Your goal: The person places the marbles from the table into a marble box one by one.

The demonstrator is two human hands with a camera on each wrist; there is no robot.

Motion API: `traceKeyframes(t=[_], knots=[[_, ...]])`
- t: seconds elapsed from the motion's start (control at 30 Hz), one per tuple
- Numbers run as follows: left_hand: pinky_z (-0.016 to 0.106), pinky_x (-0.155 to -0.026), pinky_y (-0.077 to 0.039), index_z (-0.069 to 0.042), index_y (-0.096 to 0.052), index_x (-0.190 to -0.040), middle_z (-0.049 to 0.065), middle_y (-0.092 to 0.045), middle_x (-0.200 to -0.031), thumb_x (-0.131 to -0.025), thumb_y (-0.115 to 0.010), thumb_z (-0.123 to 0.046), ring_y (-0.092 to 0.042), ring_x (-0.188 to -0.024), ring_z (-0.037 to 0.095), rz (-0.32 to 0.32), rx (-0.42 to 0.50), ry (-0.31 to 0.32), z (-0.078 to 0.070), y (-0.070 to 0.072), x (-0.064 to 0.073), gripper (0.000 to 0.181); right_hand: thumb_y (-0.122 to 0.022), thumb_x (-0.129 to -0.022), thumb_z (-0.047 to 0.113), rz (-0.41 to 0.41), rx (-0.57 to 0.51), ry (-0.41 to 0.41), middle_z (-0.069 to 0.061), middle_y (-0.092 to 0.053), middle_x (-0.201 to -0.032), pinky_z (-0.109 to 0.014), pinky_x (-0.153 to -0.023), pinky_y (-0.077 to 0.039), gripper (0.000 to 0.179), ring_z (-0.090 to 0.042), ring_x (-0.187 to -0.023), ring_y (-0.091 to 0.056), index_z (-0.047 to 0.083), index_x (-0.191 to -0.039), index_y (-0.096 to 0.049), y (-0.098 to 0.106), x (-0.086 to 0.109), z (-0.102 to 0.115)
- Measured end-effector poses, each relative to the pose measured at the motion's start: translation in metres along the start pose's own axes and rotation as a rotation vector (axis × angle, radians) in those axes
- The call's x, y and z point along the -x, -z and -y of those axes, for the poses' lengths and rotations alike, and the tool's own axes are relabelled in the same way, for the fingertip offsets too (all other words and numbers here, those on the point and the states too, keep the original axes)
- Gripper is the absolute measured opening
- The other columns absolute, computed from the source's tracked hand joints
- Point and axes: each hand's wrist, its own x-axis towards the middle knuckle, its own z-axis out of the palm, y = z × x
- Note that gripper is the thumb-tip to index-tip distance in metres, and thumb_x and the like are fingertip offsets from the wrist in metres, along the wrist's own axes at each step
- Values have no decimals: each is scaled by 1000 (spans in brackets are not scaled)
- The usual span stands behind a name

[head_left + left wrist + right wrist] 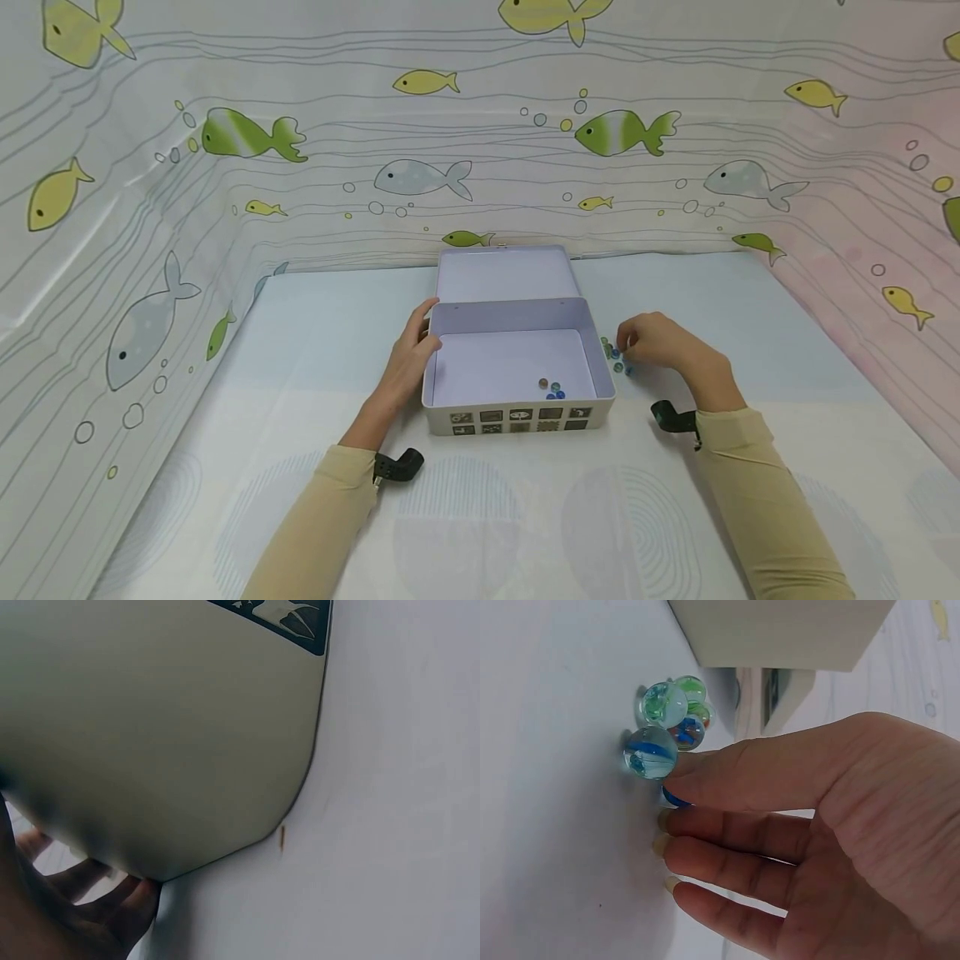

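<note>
Blue and mostly hidden, a marble (676, 798) is pinched by the right hand (844, 851).

Left hand (408, 362) grips the open box (487, 367) — right hand (663, 340) beside marbles (618, 367).

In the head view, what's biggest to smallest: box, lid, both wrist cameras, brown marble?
1. Box
2. Lid
3. Left camera and right camera: too alike to rank
4. Brown marble

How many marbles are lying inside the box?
4 visible in the box, front right: a brownish marble, a teal marble right of it, and two blue marbles closest to the front wall, which may hide more.
</note>
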Motion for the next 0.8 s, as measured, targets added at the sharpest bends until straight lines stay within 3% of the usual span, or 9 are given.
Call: traceKeyframes(t=[0.8], knots=[[59,-115,-34,-37,-24,-156,8,-36,-159,-92,-41,-22,-39,-145,32,-2,-5,-12,3,1,-1,68,-54,-83,-1,-50,-31,10,-11,-69,-95,-34,-67,-48,22,-24,-81,-57,6,-95,-71,3,3,6]])
